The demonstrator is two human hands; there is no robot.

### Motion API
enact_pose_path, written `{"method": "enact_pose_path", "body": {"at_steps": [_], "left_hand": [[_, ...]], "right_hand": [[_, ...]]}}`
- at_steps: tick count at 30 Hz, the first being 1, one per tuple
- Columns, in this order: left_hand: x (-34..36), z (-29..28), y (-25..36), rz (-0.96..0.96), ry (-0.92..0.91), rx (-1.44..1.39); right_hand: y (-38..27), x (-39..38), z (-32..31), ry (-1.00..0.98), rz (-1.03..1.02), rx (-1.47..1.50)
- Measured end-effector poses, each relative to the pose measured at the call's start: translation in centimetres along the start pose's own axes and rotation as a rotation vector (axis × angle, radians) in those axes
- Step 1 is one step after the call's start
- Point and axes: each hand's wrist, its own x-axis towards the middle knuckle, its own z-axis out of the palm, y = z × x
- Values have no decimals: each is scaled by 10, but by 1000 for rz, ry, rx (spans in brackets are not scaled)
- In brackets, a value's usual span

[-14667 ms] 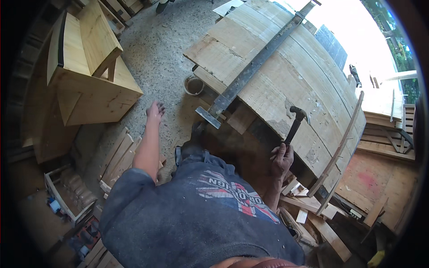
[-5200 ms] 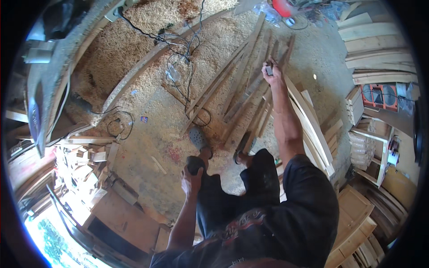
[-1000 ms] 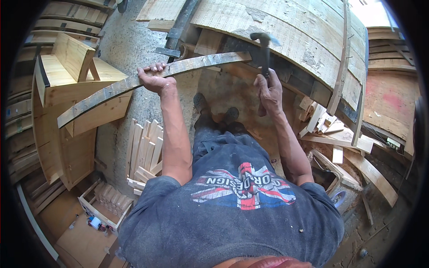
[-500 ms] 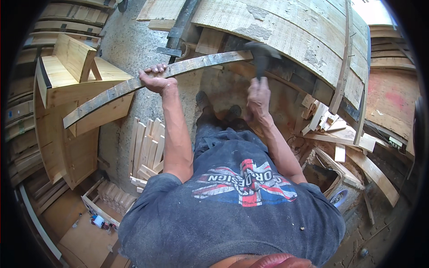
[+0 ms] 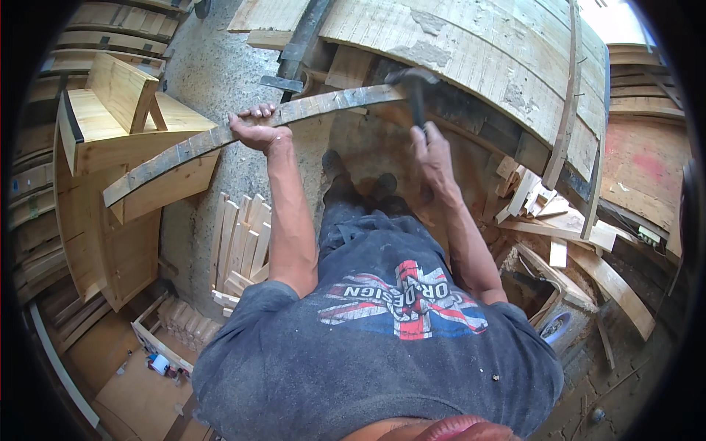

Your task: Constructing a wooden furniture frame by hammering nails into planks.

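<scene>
A long curved wooden strip (image 5: 173, 162), worn and marked along its face, runs from the left to the edge of the workbench. Around its middle my left hand (image 5: 259, 128) is closed, the fingers over its upper edge. My right hand (image 5: 434, 158) grips a hammer (image 5: 417, 103) by the handle. The dark hammer head is at the strip's right end, close to the bench edge; whether it touches the strip I cannot tell.
The plank-topped workbench (image 5: 471, 51) fills the far right. A pale wooden piece of furniture (image 5: 110, 184) stands at the left. Cut wooden strips (image 5: 239, 239) lean near my left arm, and offcuts (image 5: 529, 195) are piled beneath the bench at right.
My right hand has shifted slightly, and the hammer head has moved a little left onto or beside the strip's end. The strip and my left hand stay nearly still.
</scene>
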Motion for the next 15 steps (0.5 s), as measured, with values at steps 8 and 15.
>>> {"method": "enact_pose_path", "body": {"at_steps": [8,15], "left_hand": [[7,-6,-1,-20,-62,-34],[7,-3,-10,-28,-6,-34]], "right_hand": [[-95,-16,-15,365,-202,551],[-56,-2,16,-29,-168,-38]]}}
